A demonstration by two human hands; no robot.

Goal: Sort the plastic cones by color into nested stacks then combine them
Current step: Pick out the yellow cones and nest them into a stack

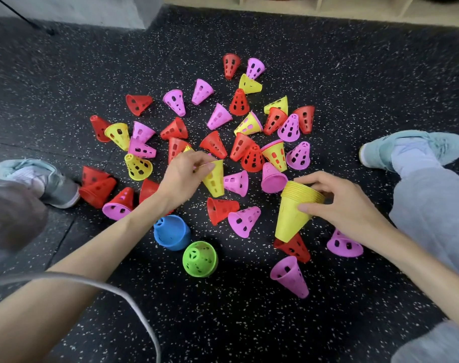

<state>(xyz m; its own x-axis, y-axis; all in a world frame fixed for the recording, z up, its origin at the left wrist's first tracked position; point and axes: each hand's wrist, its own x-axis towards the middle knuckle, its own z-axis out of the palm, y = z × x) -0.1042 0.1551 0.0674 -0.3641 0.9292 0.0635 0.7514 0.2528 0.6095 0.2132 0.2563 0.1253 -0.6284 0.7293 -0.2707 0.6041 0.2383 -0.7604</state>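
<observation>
Head cam, looking down at the speckled black floor [249,323]: right hand [346,205] has its fingers curled around a nested yellow cone stack [293,210], held wide end up. Just left of that stack, the left hand [182,176] pinches a single yellow cone [214,180] by its rim. Loose red, pink and yellow cones [217,119] are scattered beyond the stack. Further left of the stack sit a blue cone stack [172,233] and a green cone [200,259], possibly a stack too, hard to say.

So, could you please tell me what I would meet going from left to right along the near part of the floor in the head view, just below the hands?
Blue cone stack → green cone stack → lone pink cone → pink cone under the right wrist.
</observation>
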